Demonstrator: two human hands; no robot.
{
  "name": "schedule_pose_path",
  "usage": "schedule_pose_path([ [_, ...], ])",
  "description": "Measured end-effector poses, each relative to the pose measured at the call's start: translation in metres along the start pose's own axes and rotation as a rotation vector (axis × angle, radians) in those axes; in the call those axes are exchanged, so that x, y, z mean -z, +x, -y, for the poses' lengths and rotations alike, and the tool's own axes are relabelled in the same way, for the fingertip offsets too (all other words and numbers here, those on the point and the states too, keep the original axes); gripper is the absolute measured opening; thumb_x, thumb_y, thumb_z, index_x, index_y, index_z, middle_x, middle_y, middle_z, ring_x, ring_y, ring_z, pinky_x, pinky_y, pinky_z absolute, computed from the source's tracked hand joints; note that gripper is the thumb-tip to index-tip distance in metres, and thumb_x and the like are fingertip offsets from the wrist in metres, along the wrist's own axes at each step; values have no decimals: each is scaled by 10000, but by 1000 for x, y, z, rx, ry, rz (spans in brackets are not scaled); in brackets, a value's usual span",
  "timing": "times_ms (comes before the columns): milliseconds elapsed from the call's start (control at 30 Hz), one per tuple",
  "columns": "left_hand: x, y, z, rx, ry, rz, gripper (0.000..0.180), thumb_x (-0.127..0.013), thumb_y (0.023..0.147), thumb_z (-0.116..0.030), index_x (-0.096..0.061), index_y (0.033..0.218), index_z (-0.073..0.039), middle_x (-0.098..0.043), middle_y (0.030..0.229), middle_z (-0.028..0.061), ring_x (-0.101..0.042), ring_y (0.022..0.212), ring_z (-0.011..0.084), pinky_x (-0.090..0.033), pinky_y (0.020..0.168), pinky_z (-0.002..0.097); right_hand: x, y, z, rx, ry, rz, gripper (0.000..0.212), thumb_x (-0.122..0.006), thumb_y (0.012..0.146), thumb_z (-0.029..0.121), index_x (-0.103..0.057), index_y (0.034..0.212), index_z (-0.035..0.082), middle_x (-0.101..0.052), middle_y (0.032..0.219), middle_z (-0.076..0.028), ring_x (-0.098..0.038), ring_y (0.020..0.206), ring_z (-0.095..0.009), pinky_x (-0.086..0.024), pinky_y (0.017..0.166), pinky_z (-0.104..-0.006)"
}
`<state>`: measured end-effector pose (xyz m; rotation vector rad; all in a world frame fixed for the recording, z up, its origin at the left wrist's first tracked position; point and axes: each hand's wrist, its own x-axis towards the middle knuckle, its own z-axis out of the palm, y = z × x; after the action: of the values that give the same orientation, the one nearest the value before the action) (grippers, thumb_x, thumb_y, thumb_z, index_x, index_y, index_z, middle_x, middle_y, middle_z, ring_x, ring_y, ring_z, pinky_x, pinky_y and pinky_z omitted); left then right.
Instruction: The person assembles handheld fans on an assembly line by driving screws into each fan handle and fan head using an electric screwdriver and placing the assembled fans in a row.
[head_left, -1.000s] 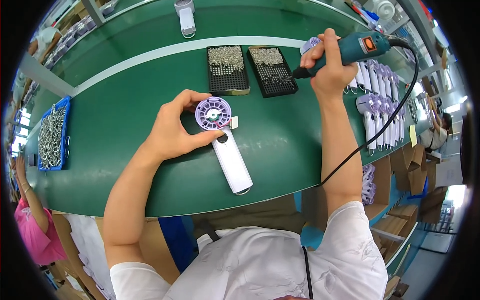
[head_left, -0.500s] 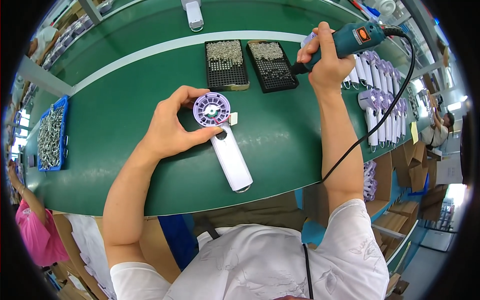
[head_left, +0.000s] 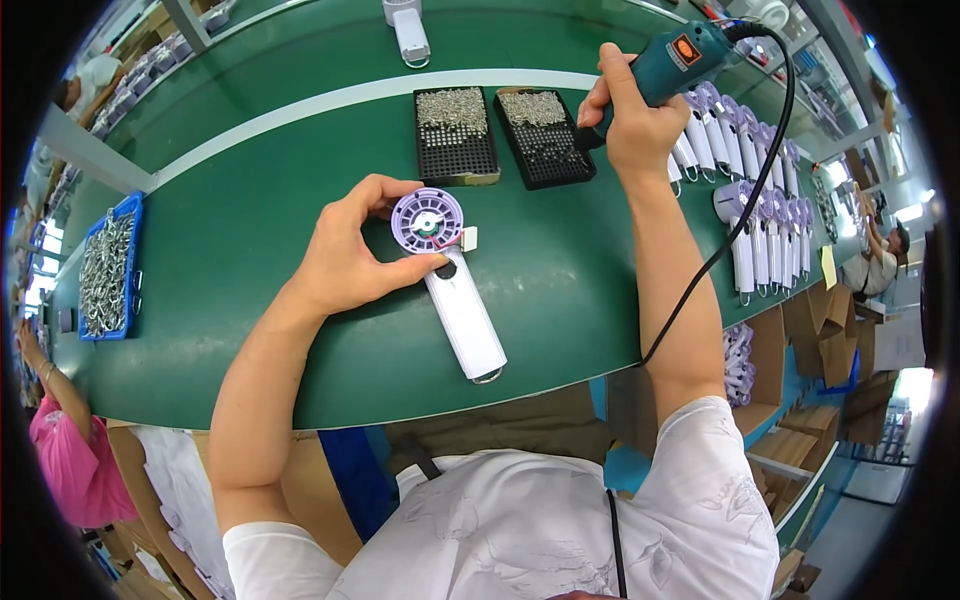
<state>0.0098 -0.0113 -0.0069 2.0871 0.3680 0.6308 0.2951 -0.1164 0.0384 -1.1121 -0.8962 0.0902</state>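
A handheld fan [head_left: 467,318] with a white handle and a round purple head lies on the green bench, its inner parts and a small white connector exposed. My left hand [head_left: 347,245] grips the fan at its head and neck, thumb on the near side. Up at the right, my right hand [head_left: 640,115] is wrapped round a teal electric screwdriver [head_left: 682,62] with a black cable. The screwdriver's dark nose points down-left over a black screw tray [head_left: 545,155]; whether the bit touches a screw is too small to tell. A second black screw tray [head_left: 456,150] stands beside it.
Rows of assembled fans [head_left: 770,235] stand at the right. A blue bin [head_left: 130,280] of metal clips or loops sits at the left. Another fan [head_left: 410,35] lies at the far side. Cardboard boxes [head_left: 825,330] are off to the right, and co-workers sit at both sides.
My right hand and the screwdriver have shifted a little to the left, the nose reaching the tray's right edge. My left hand still grips the fan, nearly unmoved.
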Motion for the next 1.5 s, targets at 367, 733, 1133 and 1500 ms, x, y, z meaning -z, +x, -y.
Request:
schedule_pose_path([
  [367,-16,2,-5,-25,-84,70,646,-936,672,-198,-620,1197,3,-712,1079,84,-657,989,148,-512,942,309,-13,-13,54,65,411,-36,174,-646,987,111,-606,936,-51,-561,593,-81,-523,427,-184,-465,432,-365],
  [733,-25,5,-8,-71,-92,58,644,-950,652,-240,-647,1168,-1,-715,1063,93,-668,950,183,-524,904,321,-63,-61,75,61,510,302,152,-625,1002,91,-589,967,-52,-594,613,-85,-563,450,-165,-516,454,-340],
  [1133,-24,3,-6,-98,-59,45,659,-944,651,-296,-628,1134,22,-723,1023,148,-711,936,254,-560,883,357,-72,-64,61,57,343,291,163,-514,1050,116,-598,1018,-20,-539,617,-61,-497,443,-165,-457,433,-356],
  [1500,-20,4,-7,-34,-120,76,707,-940,652,-326,-616,1158,45,-725,1053,189,-727,958,284,-572,897,369,-97,-57,60,-79,163,537,87,-651,961,15,-577,921,-7,-583,612,-73,-534,438,-148,-452,423,-296],
])
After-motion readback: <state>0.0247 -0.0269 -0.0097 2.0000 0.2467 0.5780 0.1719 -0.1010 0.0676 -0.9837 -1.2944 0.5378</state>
